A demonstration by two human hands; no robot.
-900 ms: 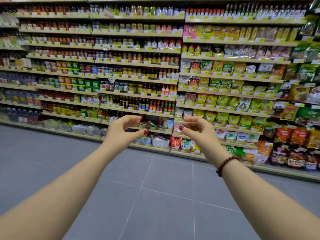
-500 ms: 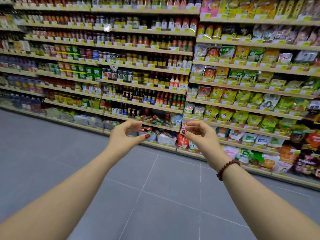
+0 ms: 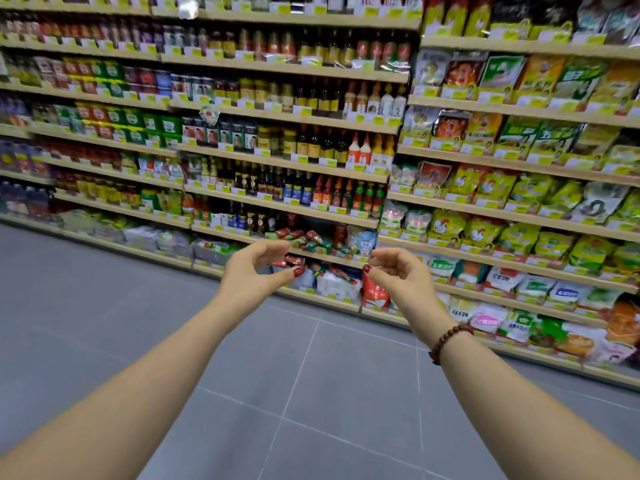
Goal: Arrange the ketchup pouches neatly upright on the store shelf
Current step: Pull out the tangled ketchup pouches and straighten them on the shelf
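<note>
Red ketchup pouches [image 3: 308,239] with green ends lie toppled in a loose heap on a low wooden shelf [image 3: 332,258] of the store rack, just beyond my hands. More red pouches [image 3: 294,260] show on the level below, partly hidden by my left hand. My left hand [image 3: 258,271] and my right hand [image 3: 398,271] are both stretched out in mid-air in front of that shelf, fingers curved and apart, holding nothing. A gap separates them from the pouches. A bead bracelet [image 3: 446,341] circles my right wrist.
Sauce bottles [image 3: 298,192] fill the shelves above the pouches. Yellow and green seasoning bags [image 3: 485,233] crowd the rack to the right. White bags [image 3: 336,282] and a red bag [image 3: 374,292] sit on the bottom level. Grey tiled floor [image 3: 277,375] lies between me and the rack.
The shelves have grown larger and shifted up in view as I came closer. Both hands stay raised, empty, in the same curved pose.
</note>
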